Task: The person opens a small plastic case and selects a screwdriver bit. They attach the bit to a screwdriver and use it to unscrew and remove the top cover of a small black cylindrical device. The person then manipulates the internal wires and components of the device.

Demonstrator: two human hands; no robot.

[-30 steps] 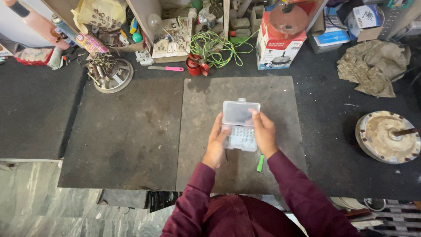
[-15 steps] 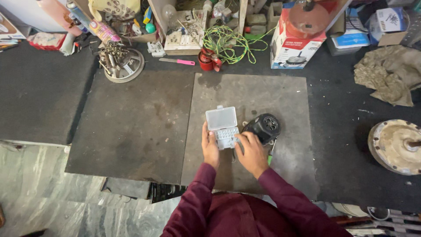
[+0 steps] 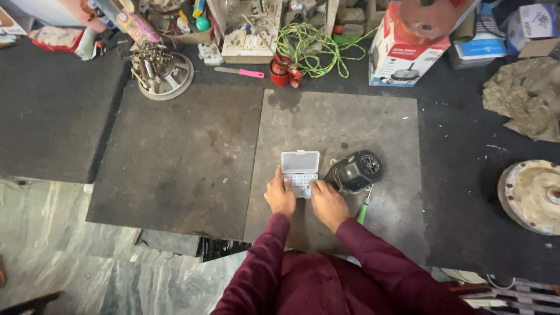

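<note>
A small clear plastic box (image 3: 299, 168) with its lid flipped up lies on the grey mat (image 3: 332, 128) in front of me. My left hand (image 3: 280, 195) rests at the box's lower left corner, fingers touching its tray. My right hand (image 3: 328, 202) has its fingertips on the tray's lower right side. Just right of the box sits a small black motor (image 3: 357, 170) with thin wires. A green-handled screwdriver (image 3: 364, 211) lies beside my right wrist, partly hidden.
A second darker mat (image 3: 175, 151) lies to the left. At the back stand a cardboard box (image 3: 408, 46), a coil of green-yellow wire (image 3: 309, 44), a red cup (image 3: 281, 71), a pink-handled knife (image 3: 239, 72) and a metal disc with parts (image 3: 160, 70). A round metal plate (image 3: 534, 195) sits right; a crumpled cloth (image 3: 525, 99) lies beyond.
The open box has come down from my raised hands onto the mat. Both hands followed it down and now rest on its tray. The black motor came into view beside it.
</note>
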